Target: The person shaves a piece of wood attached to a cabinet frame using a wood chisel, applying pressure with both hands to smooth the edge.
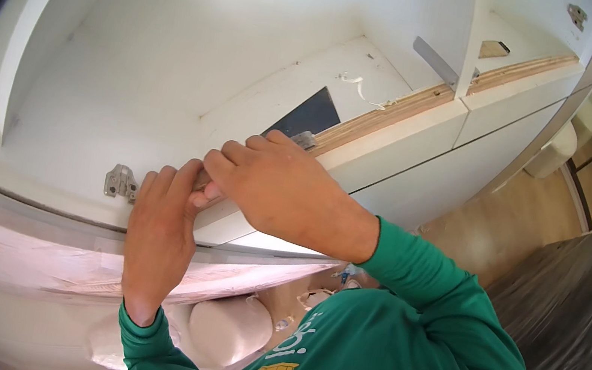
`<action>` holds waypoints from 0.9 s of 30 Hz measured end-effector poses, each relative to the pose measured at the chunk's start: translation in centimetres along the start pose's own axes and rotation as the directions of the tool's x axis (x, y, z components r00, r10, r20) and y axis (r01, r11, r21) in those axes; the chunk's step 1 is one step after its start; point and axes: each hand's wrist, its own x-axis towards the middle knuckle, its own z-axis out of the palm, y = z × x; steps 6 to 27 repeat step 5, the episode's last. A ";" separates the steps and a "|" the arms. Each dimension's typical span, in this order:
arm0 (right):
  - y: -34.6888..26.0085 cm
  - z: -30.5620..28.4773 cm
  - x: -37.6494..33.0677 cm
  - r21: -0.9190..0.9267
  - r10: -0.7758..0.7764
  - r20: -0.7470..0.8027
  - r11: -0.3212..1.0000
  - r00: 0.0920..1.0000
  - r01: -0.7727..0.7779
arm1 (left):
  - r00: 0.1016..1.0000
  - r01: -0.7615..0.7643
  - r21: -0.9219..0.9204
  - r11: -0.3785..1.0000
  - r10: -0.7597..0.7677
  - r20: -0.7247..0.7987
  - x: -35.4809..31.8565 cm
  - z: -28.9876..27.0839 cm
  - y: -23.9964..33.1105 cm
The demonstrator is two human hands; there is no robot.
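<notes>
My left hand (163, 223) and my right hand (266, 181) are close together at the front edge of a white cabinet (401, 139). Fingers on both are curled over a narrow bar-like tool (305, 140), whose greyish end sticks out past my right knuckles. Most of the tool is hidden, so its exact kind is unclear. It lies along the exposed raw wood strip (373, 124) of the edge. Beside my left fingers a metal hinge (120, 181) is fixed inside the cabinet. Behind my right hand a dark rectangle (309, 116) shows on the cabinet floor.
A white curled strip (355, 84) lies near the edge. One grey flat bar (435, 59) leans by the upright divider (474, 36). A small tan piece (493, 49) lies in the right compartment. Below are plastic-covered furniture (36, 254), a rounded pale stool (230, 327) and wooden floor (517, 224).
</notes>
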 end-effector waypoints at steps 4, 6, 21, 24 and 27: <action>0.0 -0.1 0.1 0.007 0.010 0.006 1.000 1.000 -0.010 | 0.997 -0.027 -0.066 0.997 0.022 -0.072 0.0 1.0 0.0; -0.1 -0.3 0.1 0.006 0.033 0.055 0.999 0.998 -0.034 | 0.998 -0.006 -0.097 0.995 -0.001 -0.068 -0.1 1.2 0.0; -0.1 -0.3 0.1 0.006 0.033 0.055 0.999 0.998 -0.034 | 0.998 -0.006 -0.097 0.995 -0.001 -0.068 -0.1 1.2 0.0; -0.1 -0.3 0.1 0.006 0.033 0.055 0.999 0.998 -0.034 | 0.998 -0.006 -0.097 0.995 -0.001 -0.068 -0.1 1.2 0.0; -0.1 -0.3 0.1 0.006 0.033 0.055 0.999 0.998 -0.034 | 0.998 -0.006 -0.097 0.995 -0.001 -0.068 -0.1 1.2 0.0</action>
